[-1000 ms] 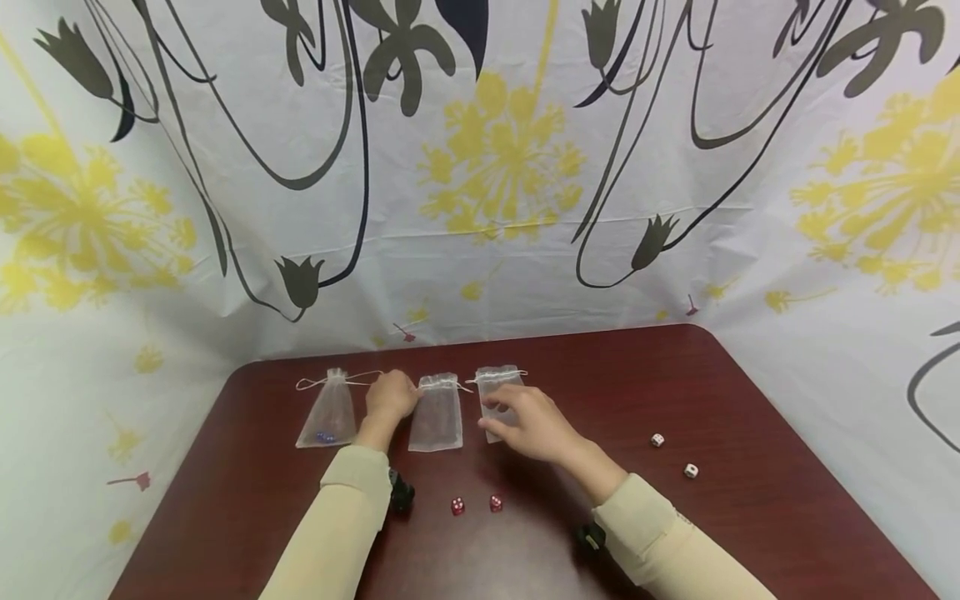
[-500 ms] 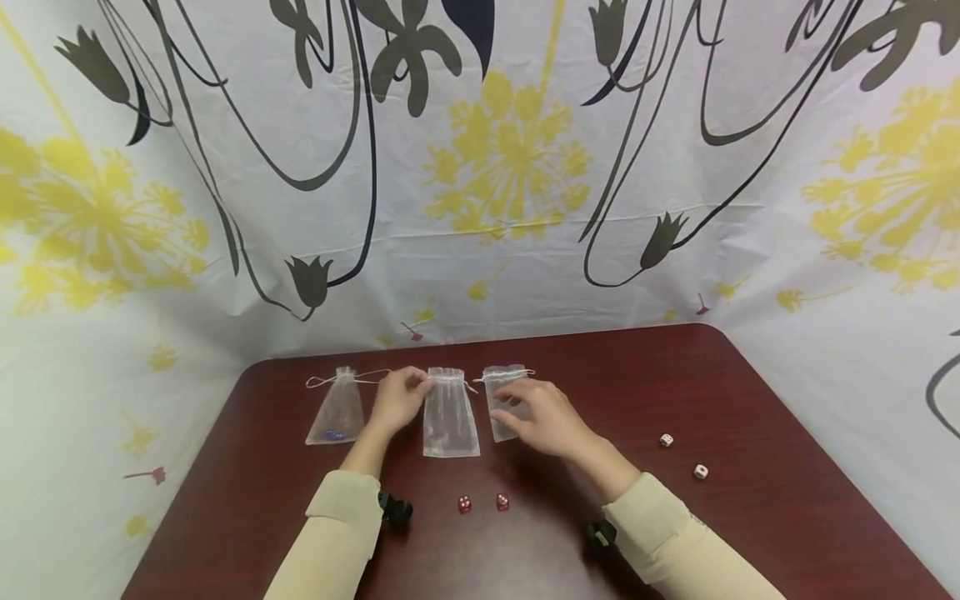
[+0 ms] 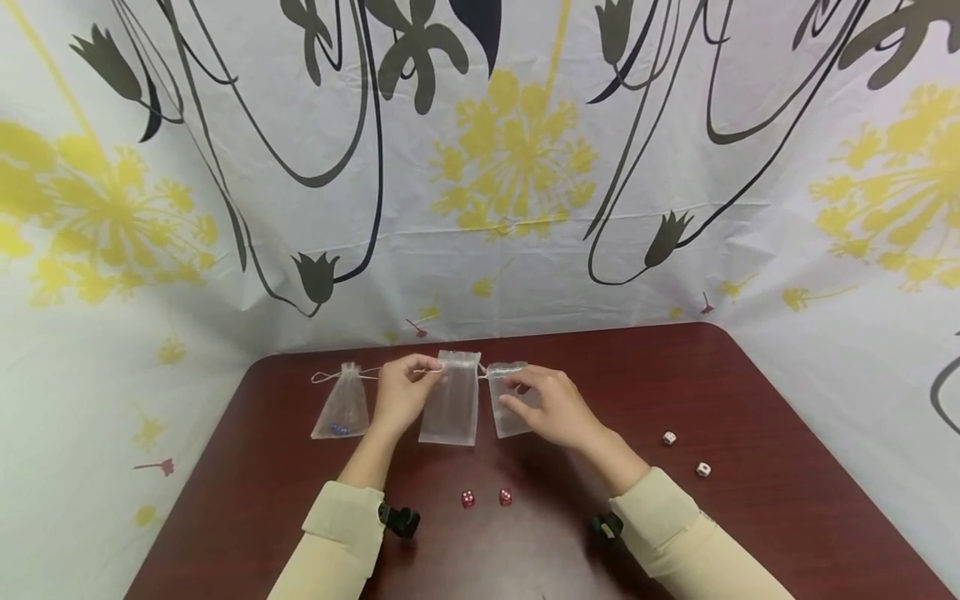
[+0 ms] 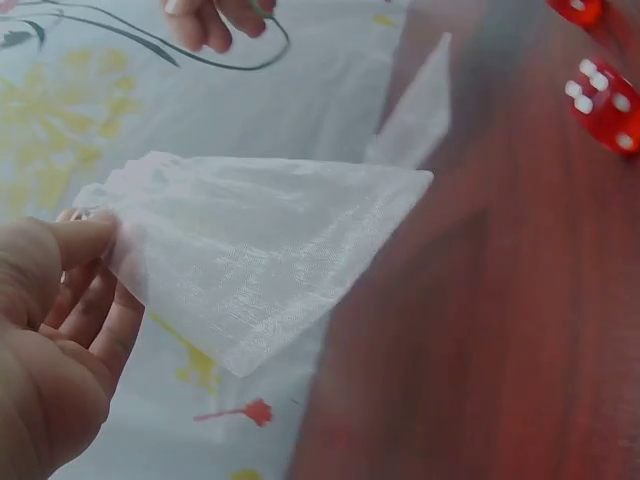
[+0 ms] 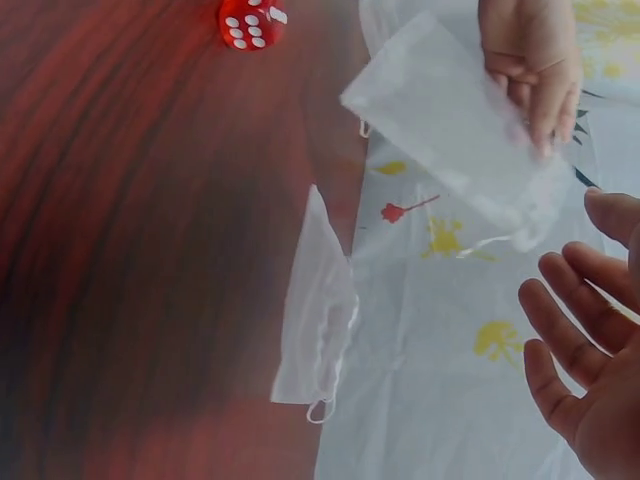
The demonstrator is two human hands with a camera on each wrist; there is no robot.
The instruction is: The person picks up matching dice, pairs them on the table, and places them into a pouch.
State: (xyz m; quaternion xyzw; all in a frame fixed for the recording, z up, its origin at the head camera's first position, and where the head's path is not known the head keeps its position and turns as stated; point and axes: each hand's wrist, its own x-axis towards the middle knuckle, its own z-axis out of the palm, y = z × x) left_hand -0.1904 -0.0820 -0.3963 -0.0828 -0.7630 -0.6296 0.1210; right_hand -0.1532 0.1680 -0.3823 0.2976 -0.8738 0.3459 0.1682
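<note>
My left hand [image 3: 399, 398] pinches a sheer white drawstring pouch [image 3: 453, 408] by its gathered top, between thumb and fingers. In the left wrist view that pouch [image 4: 265, 240] hangs out from the fingertips, raised off the table, and looks flat. My right hand [image 3: 558, 406], fingers spread and loosely bent, hovers over a second flat pouch [image 3: 507, 418] and hides part of it. The right wrist view shows nothing in the right hand [image 5: 600, 370], with the second pouch [image 5: 315, 320] lying apart from it. Two red dice [image 3: 468, 498] lie nearer me.
At the left, a third pouch [image 3: 343, 400] lies with its neck drawn in and blue dice [image 3: 339, 429] inside. Two white dice [image 3: 669, 437] sit to the right on the dark red-brown table [image 3: 750, 533]. A patterned cloth [image 3: 375, 308] hangs behind.
My left hand has lifted the middle pouch off the table by its top and brought it up. The right hand stays over the right pouch. The view has shifted slightly.
</note>
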